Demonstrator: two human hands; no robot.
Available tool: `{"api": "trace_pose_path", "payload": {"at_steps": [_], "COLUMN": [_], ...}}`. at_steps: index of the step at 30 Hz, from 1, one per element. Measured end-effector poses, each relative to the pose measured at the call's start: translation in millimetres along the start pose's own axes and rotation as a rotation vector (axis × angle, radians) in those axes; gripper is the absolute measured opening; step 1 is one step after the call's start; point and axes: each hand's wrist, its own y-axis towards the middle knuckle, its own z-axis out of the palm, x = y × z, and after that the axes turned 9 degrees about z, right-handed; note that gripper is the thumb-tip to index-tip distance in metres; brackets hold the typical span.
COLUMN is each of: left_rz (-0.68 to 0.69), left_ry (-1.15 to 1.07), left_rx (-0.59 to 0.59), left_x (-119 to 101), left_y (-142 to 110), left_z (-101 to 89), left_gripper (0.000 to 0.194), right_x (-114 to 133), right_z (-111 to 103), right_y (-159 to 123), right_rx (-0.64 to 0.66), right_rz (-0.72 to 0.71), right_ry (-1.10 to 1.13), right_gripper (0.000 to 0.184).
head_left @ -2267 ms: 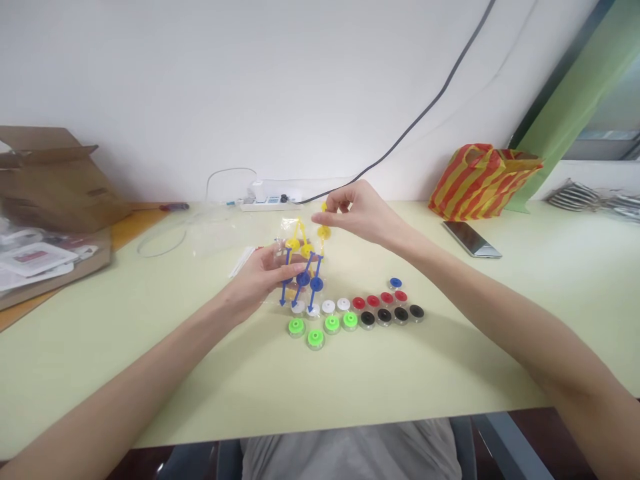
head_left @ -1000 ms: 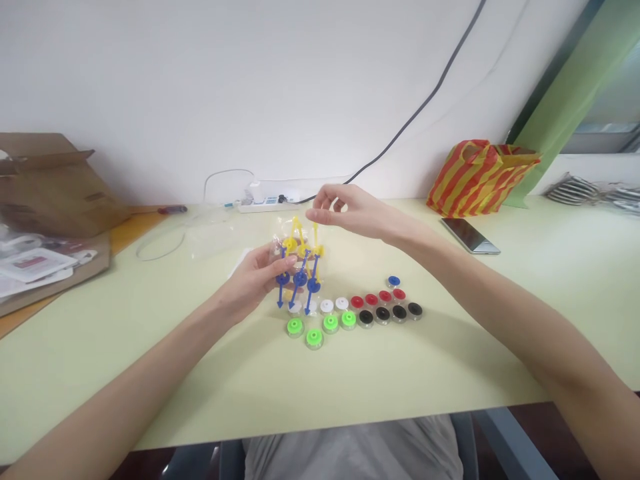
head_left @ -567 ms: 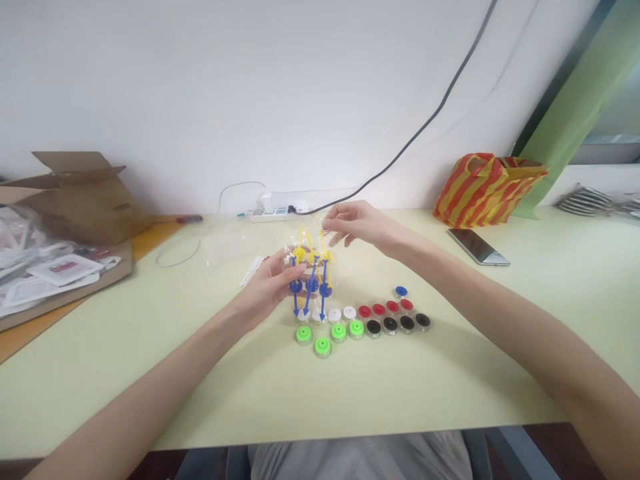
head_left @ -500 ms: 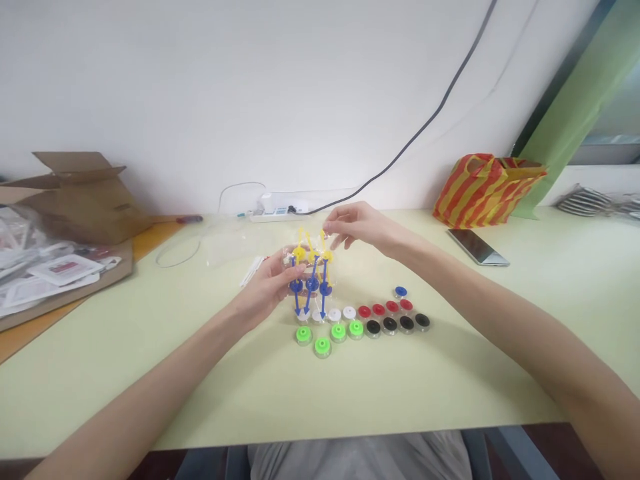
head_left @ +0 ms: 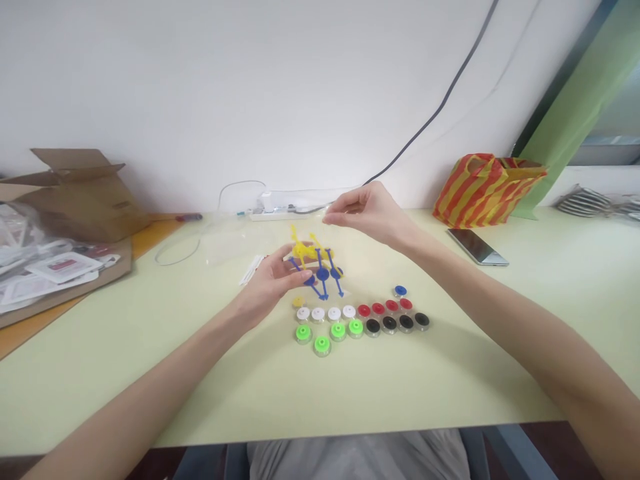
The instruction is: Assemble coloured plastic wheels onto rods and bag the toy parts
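Note:
Above the middle of the table, my left hand (head_left: 279, 275) is closed round several blue arrow spinners (head_left: 323, 274) and yellow arrow spinners (head_left: 303, 251), the blue ones fanned in front. Up and to the right, my right hand (head_left: 369, 212) pinches a thin clear plastic bag (head_left: 323, 213), which is faint and hard to trace. Below the hands lie small round pieces in rows: white discs (head_left: 334, 313), green discs (head_left: 338, 331), red discs (head_left: 379, 308) and black discs (head_left: 390, 325). A single blue disc (head_left: 401, 291) and a yellow disc (head_left: 299, 303) lie just behind them.
A cardboard box (head_left: 95, 200) and a heap of packaging (head_left: 65, 267) occupy the left. Against the wall lies a power strip (head_left: 273, 215) with a black cable (head_left: 435, 113). On the right are a phone (head_left: 477, 247) and a striped bag (head_left: 487, 190).
The clear bag around the spinners has come off them; my right hand has drawn it up and away. The spinners now fan out bare in my left hand, exposing the white discs and the yellow one.

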Motion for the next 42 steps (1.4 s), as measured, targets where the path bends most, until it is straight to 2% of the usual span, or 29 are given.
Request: {"api": "trace_pose_path", "payload": {"at_steps": [4, 8, 12, 16, 17, 18, 22, 26, 29, 34, 38, 42], "left_rz": [-0.003, -0.011, 0.026, 0.035, 0.031, 0.03, 0.037, 0.063, 0.08, 0.107, 0.216, 0.281], "left_ry": [0.054, 0.087, 0.141, 0.235, 0.252, 0.265, 0.269, 0.202, 0.185, 0.227, 0.348, 0.397], "left_rx": [-0.019, -0.018, -0.035, -0.105, -0.116, -0.126, -0.14, -0.094, -0.13, -0.177, -0.2, -0.189], "left_x": [6.9, 12.1, 9.4, 5.2, 4.8, 4.7, 4.9, 2.6, -0.5, -6.1, -7.4, -5.2], "left_y": [0.0, -0.3, -0.2, -0.7, -0.7, -0.8, -0.9, -1.3, -0.8, -0.2, -2.3, 4.1], "left_z": [-0.6, -2.0, -0.8, 0.3, 0.4, 0.5, 1.7, 1.5, -1.0, -1.8, 1.7, 0.8], "left_gripper": [0.059, 0.056, 0.048, 0.048, 0.048, 0.047, 0.038, 0.053, 0.057, 0.057, 0.051, 0.056], "right_x": [12.3, 11.8, 7.1, 2.4, 0.7, -1.3, -8.0, -8.9, -7.7, -5.8, -4.2, -4.1], "right_z": [3.3, 4.3, 5.8, 8.9, 9.6, 10.2, 11.7, 15.9, 20.6, 22.4, 20.3, 18.5], "right_y": [-6.3, -7.2, -5.5, -4.1, -3.7, -3.2, -1.1, -0.9, -1.9, -4.4, -5.9, -5.2], "right_rx": [-0.091, -0.085, -0.047, 0.042, 0.068, 0.089, 0.112, 0.1, 0.12, 0.119, 0.073, 0.045], "right_rz": [-0.071, -0.116, -0.09, 0.055, 0.095, 0.123, 0.144, 0.148, 0.152, 0.116, 0.081, 0.089], "right_ry": [0.008, 0.059, 0.148, 0.228, 0.243, 0.254, 0.252, 0.241, 0.253, 0.264, 0.253, 0.3], "right_gripper": [0.027, 0.031, 0.033, 0.069, 0.073, 0.07, 0.033, 0.024, 0.022, 0.029, 0.03, 0.028]}}
